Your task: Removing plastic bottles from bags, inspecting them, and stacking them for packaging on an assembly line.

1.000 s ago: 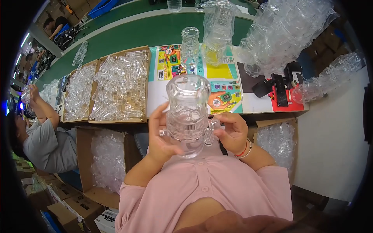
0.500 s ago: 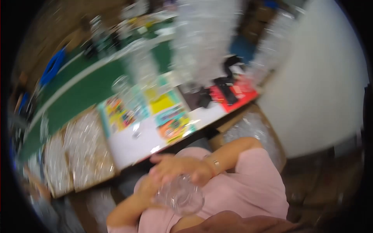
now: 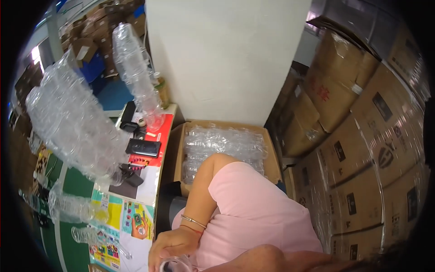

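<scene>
My right hand, with a bangle at its wrist, is low in the picture at the table's edge. Its fingers are curled at a clear round plastic container, which the lower rim of the view partly cuts off. My left hand is out of view. Left of my right hand, a clear bottle-shaped plastic piece lies on the bright printed sheets, with another clear plastic stack just beyond it.
Tall nested stacks of clear plastic lean at the left. A black phone lies on a red sheet. An open carton of clear plastic pieces stands beyond my elbow. Cartons are piled at the right, beside a white pillar.
The view has swung to the right, bringing in the pillar and cartons. Both hands were together at the clear container; now only my right hand shows with it.
</scene>
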A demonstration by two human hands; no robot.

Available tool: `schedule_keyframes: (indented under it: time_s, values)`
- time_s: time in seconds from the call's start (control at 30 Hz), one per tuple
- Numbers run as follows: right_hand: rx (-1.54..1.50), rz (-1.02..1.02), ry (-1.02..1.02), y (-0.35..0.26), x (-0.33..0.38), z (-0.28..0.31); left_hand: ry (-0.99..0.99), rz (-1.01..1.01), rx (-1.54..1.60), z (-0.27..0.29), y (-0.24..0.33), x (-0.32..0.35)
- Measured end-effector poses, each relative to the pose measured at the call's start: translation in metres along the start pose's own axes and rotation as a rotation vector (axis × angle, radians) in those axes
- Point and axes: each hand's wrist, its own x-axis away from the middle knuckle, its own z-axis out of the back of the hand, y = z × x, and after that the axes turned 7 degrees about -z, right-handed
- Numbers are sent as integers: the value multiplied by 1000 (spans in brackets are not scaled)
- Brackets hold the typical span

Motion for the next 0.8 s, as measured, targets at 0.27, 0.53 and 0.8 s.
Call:
schedule_keyframes:
  time_s: [0.27,0.53,0.8]
  values:
    - [-74,-158,274,14,-53,40,419,85,380,5,25,-5]
    - [395,-160,219,53,-46,40,856,193,720,19,40,-17]
    - [615,-483,-129,93,-12,29,998,64,651,27,124,116]
